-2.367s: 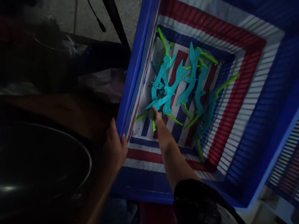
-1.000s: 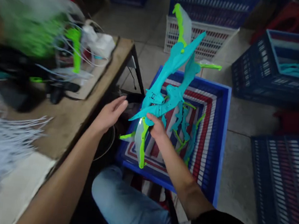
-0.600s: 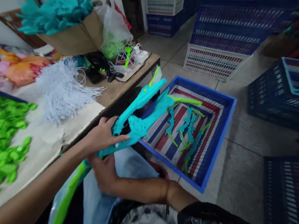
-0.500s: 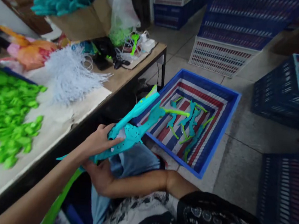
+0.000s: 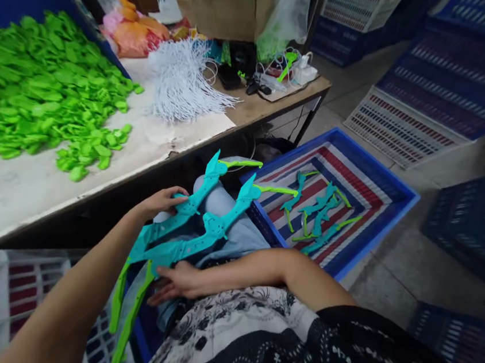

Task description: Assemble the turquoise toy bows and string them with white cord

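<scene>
Two turquoise plastic toy bows with green limbs lie side by side across my lap. On the far toy bow, my left hand is closed, its fingers over the middle of the body. The near toy bow rests over my blue-trousered leg, its upper green limb pointing toward the blue crate. Under its lower end is my right hand, fingers stretched and apart, touching or nearly touching it. Both lower green limbs hang down to the left of my knees.
The blue crate on the floor holds several similar bows on a striped lining. On the table are a heap of green parts, white strings and a cardboard box. Below left stands a white crate; stacked crates are behind.
The two bows, overlapping before, now lie apart and side by side. My right hand has loosened from the lower end and spread its fingers. My view has turned left.
</scene>
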Available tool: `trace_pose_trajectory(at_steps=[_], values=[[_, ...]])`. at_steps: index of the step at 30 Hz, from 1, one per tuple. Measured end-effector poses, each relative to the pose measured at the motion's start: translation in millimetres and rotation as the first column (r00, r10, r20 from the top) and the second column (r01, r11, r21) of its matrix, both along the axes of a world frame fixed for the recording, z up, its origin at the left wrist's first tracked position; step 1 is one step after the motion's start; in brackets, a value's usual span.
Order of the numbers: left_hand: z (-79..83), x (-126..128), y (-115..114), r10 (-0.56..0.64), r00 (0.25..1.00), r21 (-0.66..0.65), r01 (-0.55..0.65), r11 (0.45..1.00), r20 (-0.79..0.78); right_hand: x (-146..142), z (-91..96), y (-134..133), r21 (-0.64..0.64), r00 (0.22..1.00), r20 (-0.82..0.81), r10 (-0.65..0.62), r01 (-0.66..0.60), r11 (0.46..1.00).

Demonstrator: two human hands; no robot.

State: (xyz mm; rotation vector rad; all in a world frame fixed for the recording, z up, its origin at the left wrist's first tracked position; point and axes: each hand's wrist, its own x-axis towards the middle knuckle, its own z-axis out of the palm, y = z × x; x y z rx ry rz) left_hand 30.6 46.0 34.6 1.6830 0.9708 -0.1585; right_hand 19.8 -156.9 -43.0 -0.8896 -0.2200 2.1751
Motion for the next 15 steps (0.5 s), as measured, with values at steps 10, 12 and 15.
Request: trace_pose_trajectory(at_steps=[10,12,15], values=[[-28.2,14.5,1.7,0.091,0.983,0.430,-0.013,0.903,-0.160,66.2,43.3,12.3,0.471,0.428,0.882,-0.196,-0.810,0.351],[-30.5,15.8,-7.4,0.139,0.976,0.481,-0.041,0.876,-0.170,95.0,54.1,18.5,0.349,0.204,0.823,-0.531,-0.918,0.189],[-32.3,18.1,-20.0,0.165,0.967,0.522,-0.041,0.852,-0.193,120.9,46.0,22.1,0.155,0.033,0.762,-0.647,-0.979,0.132]])
